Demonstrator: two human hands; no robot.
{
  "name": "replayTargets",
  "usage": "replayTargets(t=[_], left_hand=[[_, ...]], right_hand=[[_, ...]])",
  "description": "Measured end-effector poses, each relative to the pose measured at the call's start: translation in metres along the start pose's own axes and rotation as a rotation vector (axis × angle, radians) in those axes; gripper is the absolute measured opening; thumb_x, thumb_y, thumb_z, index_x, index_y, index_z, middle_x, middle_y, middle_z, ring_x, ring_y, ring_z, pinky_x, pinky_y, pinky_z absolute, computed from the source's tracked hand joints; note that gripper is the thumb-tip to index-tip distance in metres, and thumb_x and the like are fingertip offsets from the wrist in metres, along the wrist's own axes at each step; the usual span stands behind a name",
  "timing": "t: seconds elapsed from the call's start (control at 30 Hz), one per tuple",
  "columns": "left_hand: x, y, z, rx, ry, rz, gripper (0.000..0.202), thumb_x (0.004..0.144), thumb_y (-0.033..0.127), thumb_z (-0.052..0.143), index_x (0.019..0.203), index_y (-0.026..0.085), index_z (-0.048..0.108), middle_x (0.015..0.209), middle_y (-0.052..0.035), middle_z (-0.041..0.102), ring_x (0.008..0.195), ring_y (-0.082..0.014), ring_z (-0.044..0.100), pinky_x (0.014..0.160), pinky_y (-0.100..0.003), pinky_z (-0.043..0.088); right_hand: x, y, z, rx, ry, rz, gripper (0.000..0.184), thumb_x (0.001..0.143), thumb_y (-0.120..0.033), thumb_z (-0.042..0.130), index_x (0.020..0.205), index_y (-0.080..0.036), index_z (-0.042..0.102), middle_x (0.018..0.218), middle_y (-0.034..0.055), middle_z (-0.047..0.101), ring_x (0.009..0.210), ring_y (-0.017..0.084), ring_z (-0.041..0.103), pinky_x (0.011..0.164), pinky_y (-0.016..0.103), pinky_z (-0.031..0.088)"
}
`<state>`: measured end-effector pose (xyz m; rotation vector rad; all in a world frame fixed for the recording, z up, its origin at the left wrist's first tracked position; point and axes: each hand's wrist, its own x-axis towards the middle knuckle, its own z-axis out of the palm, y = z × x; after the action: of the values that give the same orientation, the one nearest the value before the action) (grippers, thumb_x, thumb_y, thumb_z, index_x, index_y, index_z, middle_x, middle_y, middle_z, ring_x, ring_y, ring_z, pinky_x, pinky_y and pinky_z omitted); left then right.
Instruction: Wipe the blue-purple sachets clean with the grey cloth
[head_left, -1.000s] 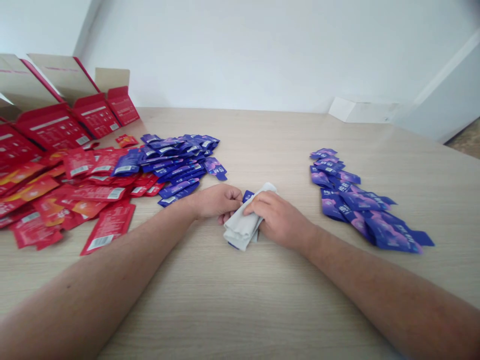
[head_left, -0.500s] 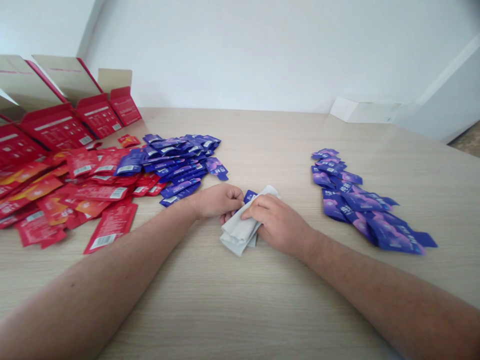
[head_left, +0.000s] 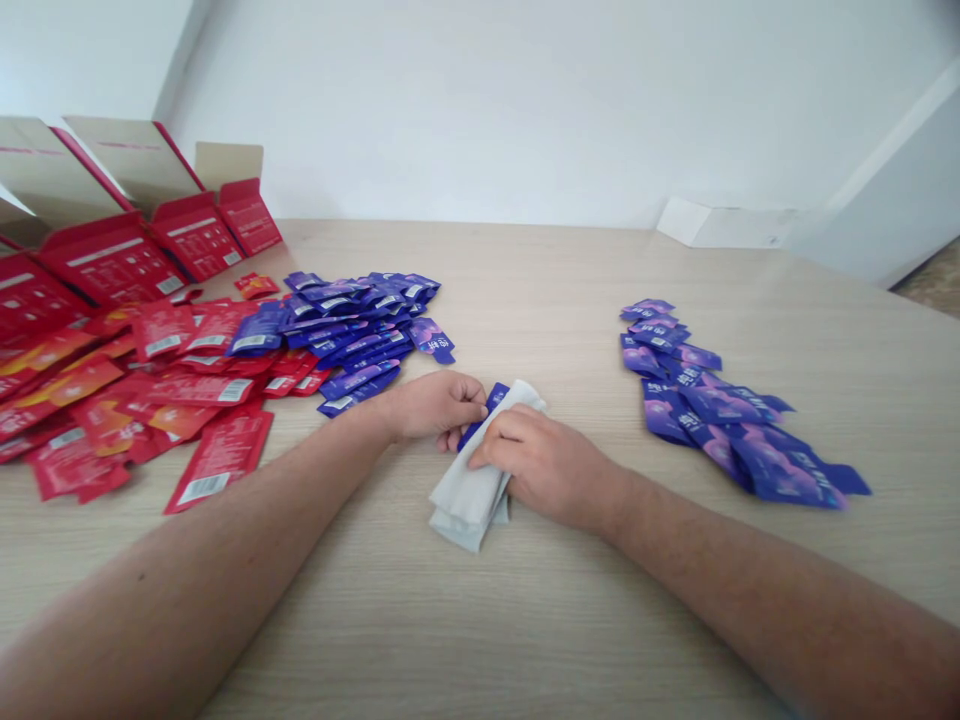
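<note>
Near the middle of the table, my left hand (head_left: 442, 408) pinches a purple sachet (head_left: 495, 398), of which only a part shows. A folded pale cloth (head_left: 471, 493) is gripped by my right hand (head_left: 547, 462), its fingers bent over the top. The cloth lies against the sachet and covers much of it; its lower folds hang toward me. Behind my left wrist is a heap of purple sachets (head_left: 360, 325). To the right of my right hand, more purple sachets (head_left: 720, 410) overlap in a slanting row.
Red and orange sachets (head_left: 172, 375) are piled at the left, touching the purple heap. Several open red cartons (head_left: 112, 255) stand behind them with flaps raised. A white box (head_left: 727, 222) sits at the back right of the wooden table (head_left: 465, 640), by the wall.
My right hand and the cloth have slid slightly toward me and to the left, along the sachet. More of the purple sachet now shows. My left hand has stayed nearly in place.
</note>
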<state>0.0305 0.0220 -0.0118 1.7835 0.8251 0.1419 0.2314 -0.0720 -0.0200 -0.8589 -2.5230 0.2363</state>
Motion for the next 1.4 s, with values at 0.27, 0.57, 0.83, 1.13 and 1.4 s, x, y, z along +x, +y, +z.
replayTargets(t=[0.27,0.57,0.83,1.13,1.4], left_hand=[[0.001,0.0012,-0.0002,-0.007,-0.002,-0.008,0.019,0.086,0.035,0.055,0.08,0.018,0.054,0.055,0.004,0.059,0.042,-0.0092,0.055,0.04,-0.017,0.045],[0.0002,0.004,0.001,0.0,0.016,-0.009,0.018,0.084,0.035,0.056,0.079,0.017,0.055,0.055,0.004,0.058,0.042,-0.0091,0.055,0.04,-0.017,0.044],[0.0006,0.0032,0.0008,0.0,0.023,-0.003,0.019,0.083,0.036,0.057,0.079,0.018,0.055,0.055,0.0048,0.058,0.042,-0.0094,0.056,0.04,-0.018,0.044],[0.0003,0.004,0.0011,0.005,0.018,-0.004,0.019,0.084,0.037,0.056,0.08,0.018,0.055,0.055,0.0044,0.059,0.043,-0.0097,0.057,0.04,-0.017,0.044],[-0.0005,0.0059,0.0011,0.012,0.0,-0.023,0.021,0.085,0.038,0.056,0.081,0.018,0.055,0.054,0.0039,0.059,0.044,-0.0107,0.057,0.041,-0.019,0.046]], right_hand=[[0.0004,0.0038,-0.0014,-0.004,0.052,0.066,0.031,0.08,-0.003,0.059,0.106,-0.019,0.065,0.104,0.0075,0.062,0.102,0.022,0.054,0.093,0.038,0.045],[-0.0003,0.0084,-0.0034,-0.019,0.099,0.136,0.035,0.077,-0.001,0.057,0.106,-0.018,0.064,0.104,0.0082,0.061,0.101,0.023,0.054,0.093,0.04,0.044],[-0.001,0.0086,-0.0026,-0.013,0.121,0.154,0.033,0.08,-0.002,0.056,0.107,-0.018,0.063,0.105,0.0082,0.061,0.102,0.023,0.054,0.094,0.04,0.044],[-0.0004,0.0086,-0.0021,0.013,0.085,0.097,0.03,0.081,-0.004,0.058,0.106,-0.019,0.064,0.104,0.0077,0.061,0.101,0.022,0.054,0.093,0.039,0.044],[-0.0007,0.0059,-0.0029,0.016,0.039,0.048,0.029,0.082,-0.005,0.058,0.106,-0.019,0.065,0.104,0.0074,0.062,0.102,0.022,0.054,0.092,0.039,0.044]])
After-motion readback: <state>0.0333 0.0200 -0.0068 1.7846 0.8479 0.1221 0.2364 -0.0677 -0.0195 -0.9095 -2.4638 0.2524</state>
